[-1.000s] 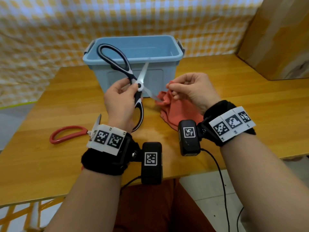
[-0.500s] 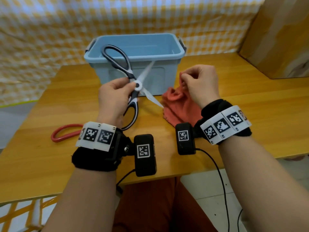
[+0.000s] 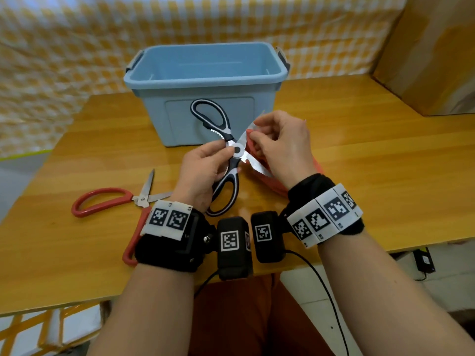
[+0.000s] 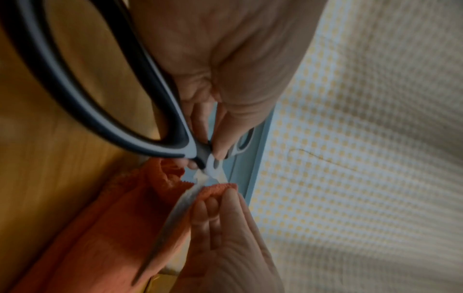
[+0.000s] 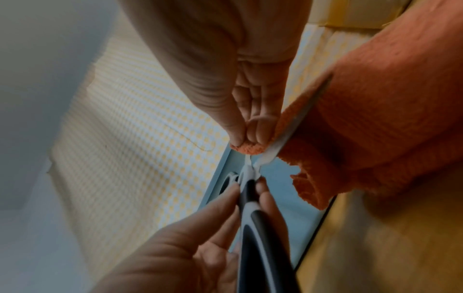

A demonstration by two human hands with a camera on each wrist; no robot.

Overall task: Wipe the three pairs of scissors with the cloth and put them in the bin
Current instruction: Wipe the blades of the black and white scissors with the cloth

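Note:
Black-and-white scissors (image 3: 232,150) are held blades apart in front of the blue bin (image 3: 205,80). My left hand (image 3: 226,155) pinches them at the pivot, with one handle loop up and the other down by my wrist. My right hand (image 3: 253,129) pinches the orange cloth (image 3: 272,186) around the upper blade near the pivot. In the right wrist view the thumb and fingers (image 5: 235,136) squeeze the cloth (image 5: 375,119) on the blade. The lower blade lies across the hanging cloth (image 4: 100,228). Red-handled scissors (image 3: 108,199) lie splayed on the table, left of my left wrist.
The wooden table (image 3: 385,176) ends just below my wrists. A cardboard box (image 3: 431,60) stands at the back right. A yellow checked sheet (image 3: 77,47) hangs behind the bin. No scissors show in the visible part of the bin.
My hands have come together and lower, in front of the bin. The right hand has brought the cloth from beside the scissors onto the upper blade.

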